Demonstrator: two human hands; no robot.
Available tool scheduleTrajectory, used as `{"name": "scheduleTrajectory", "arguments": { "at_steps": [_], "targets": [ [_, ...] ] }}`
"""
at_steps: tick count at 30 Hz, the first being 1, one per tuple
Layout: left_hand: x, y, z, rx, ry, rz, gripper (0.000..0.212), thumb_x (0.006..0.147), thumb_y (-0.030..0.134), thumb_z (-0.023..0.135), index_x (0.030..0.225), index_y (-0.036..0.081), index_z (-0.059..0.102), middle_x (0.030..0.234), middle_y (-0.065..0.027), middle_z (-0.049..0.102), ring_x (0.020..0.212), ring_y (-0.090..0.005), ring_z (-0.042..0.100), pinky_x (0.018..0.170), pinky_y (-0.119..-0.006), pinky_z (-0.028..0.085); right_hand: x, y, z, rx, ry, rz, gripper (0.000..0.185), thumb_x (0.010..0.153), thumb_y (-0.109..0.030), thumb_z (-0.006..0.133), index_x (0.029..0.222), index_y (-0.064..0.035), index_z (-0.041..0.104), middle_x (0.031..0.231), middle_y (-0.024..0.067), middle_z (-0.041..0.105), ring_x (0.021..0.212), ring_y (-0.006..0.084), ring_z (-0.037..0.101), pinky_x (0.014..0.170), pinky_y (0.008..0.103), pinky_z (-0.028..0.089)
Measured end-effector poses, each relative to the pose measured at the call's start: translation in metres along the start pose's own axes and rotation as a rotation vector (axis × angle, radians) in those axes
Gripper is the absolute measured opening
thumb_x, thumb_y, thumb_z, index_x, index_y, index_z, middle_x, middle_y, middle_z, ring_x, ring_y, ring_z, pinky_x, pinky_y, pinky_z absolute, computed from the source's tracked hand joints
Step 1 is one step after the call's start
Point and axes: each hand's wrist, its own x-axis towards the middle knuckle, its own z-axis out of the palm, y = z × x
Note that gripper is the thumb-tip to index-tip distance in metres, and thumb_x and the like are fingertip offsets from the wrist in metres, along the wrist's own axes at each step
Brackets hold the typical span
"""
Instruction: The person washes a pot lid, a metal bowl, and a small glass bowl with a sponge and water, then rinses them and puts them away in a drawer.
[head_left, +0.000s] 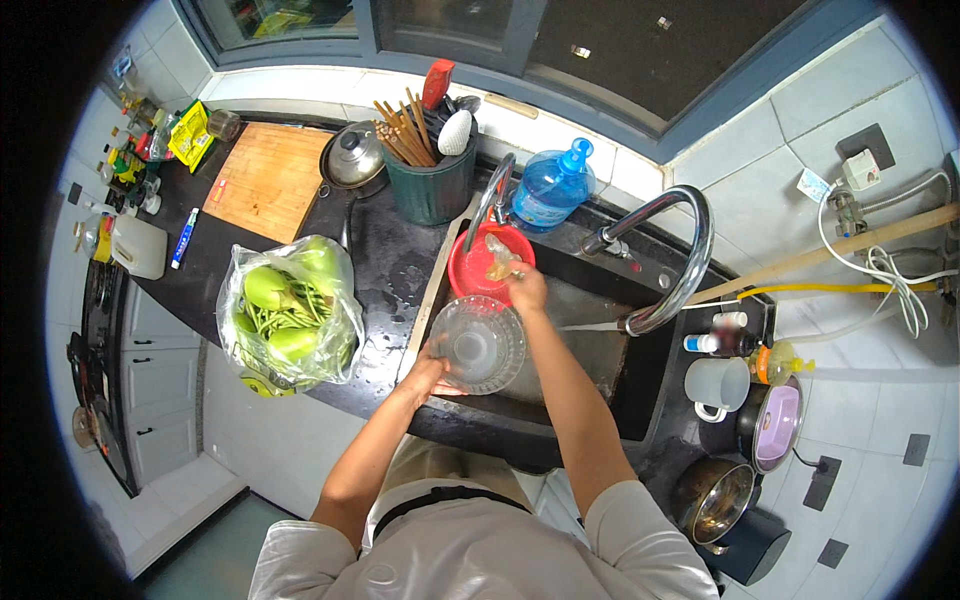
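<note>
My left hand (429, 375) holds a clear glass bowl (480, 345) with a scalloped rim by its lower left side, over the sink (555, 360). Above the bowl, my right hand (525, 285) grips a crumpled, yellowish translucent thing (501, 262), perhaps a scrubber or a bag; which one I cannot tell. It is over a red plastic basin (469, 270) at the sink's back left. Water runs from the large curved chrome faucet (697, 247), right of my right forearm. Whether the bowl touches the basin is unclear.
On the counter at left lie a plastic bag of green vegetables (289, 315) and a wooden cutting board (262, 180). A lidded pan (356, 157), a green utensil holder (427, 187) and a blue bottle (551, 187) stand behind. A plastic mug (712, 382) and metal pots (716, 499) are at right.
</note>
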Motion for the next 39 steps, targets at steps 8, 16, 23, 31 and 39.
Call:
{"name": "scheduleTrajectory", "arguments": {
  "at_steps": [8,16,23,31,39],
  "targets": [
    [0.004,0.01,0.028,0.04,-0.03,-0.05,0.079,0.069,-0.005,0.034,0.14,0.021,0.011,0.099,-0.0251,0.057,0.07,-0.0388,0.064,0.059,-0.045,0.057,-0.056,0.031,-0.072,1.378,0.039,0.181,0.039,0.083,-0.001,0.057,0.12,-0.0044,0.047,0.103,0.0072,0.056,0.094,0.0161,0.055,0.082,0.0294,0.044],
    [0.027,0.006,0.083,0.049,-0.083,-0.048,0.079,0.071,-0.005,0.036,0.139,0.023,0.008,0.106,-0.0289,0.053,0.069,-0.0414,0.063,0.058,-0.042,0.057,-0.105,0.034,-0.129,0.657,-0.207,-0.022,0.031,0.087,-0.003,0.05,0.117,-0.0042,0.052,0.116,0.0067,0.053,0.104,0.0194,0.053,0.09,0.0321,0.042],
    [0.023,0.007,0.13,0.093,-0.216,-0.158,0.072,0.073,-0.002,0.041,0.136,0.02,0.014,0.107,-0.0283,0.052,0.071,-0.039,0.064,0.059,-0.043,0.057,-0.118,0.034,-0.102,-0.23,-0.255,-0.241,0.029,0.07,-0.006,0.065,0.098,-0.0043,0.056,0.104,0.0153,0.053,0.089,0.0298,0.058,0.077,0.0375,0.047],
    [0.051,0.003,0.132,0.057,-0.2,-0.177,0.081,0.073,-0.005,0.042,0.137,0.018,-0.002,0.126,-0.0277,0.031,0.076,-0.0467,0.06,0.06,-0.05,0.057,-0.107,0.036,-0.105,-0.827,-0.023,-0.141,0.018,0.076,-0.018,0.058,0.091,-0.0082,0.055,0.091,0.0133,0.059,0.083,0.0287,0.059,0.071,0.0383,0.048],
    [0.059,-0.013,0.134,0.057,-0.203,-0.302,0.079,0.071,-0.006,0.042,0.138,0.017,0.009,0.114,-0.0232,0.044,0.081,-0.0428,0.061,0.064,-0.052,0.055,-0.1,0.019,-0.114,-0.544,0.033,-0.24,0.015,0.077,-0.013,0.056,0.091,-0.0115,0.053,0.084,0.0132,0.057,0.08,0.0289,0.06,0.065,0.0404,0.048]
  ]
}}
